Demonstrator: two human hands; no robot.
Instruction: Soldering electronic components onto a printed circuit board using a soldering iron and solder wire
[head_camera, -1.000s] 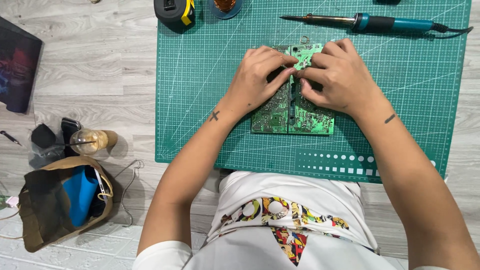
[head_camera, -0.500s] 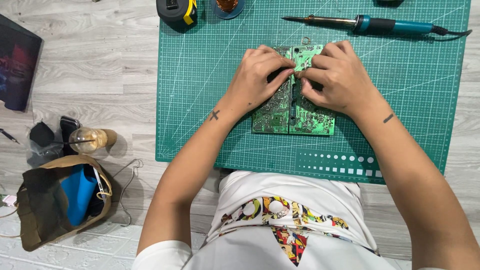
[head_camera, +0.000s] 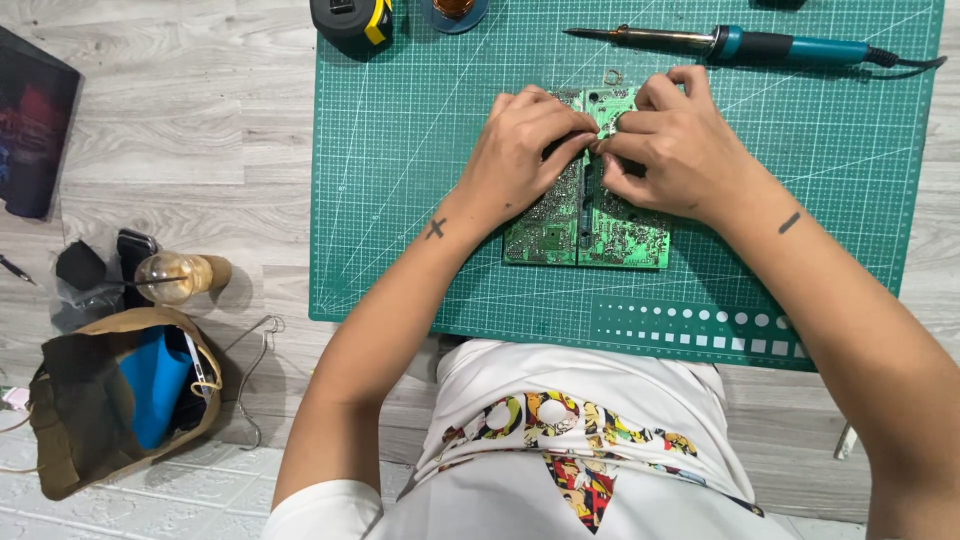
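Observation:
A green circuit board (head_camera: 590, 225) lies solder side up on a green cutting mat (head_camera: 400, 170). Both hands rest on the board's far half. My left hand (head_camera: 525, 150) and my right hand (head_camera: 670, 140) meet at the board's middle, fingertips pinched together on a small part there. What the fingertips hold is too small to make out. A small metal ring (head_camera: 612, 77) lies on the mat just beyond the board.
A soldering iron (head_camera: 740, 44) with a teal handle lies across the mat's far right. A black and yellow tape measure (head_camera: 350, 22) and a round tin (head_camera: 458, 10) sit at the far edge. Left of the mat on the wooden floor: a plastic cup (head_camera: 180, 276), an open brown bag (head_camera: 120, 395), a dark panel (head_camera: 35, 125).
The view has shifted slightly; both hands stay on the board with only small finger movements at its middle.

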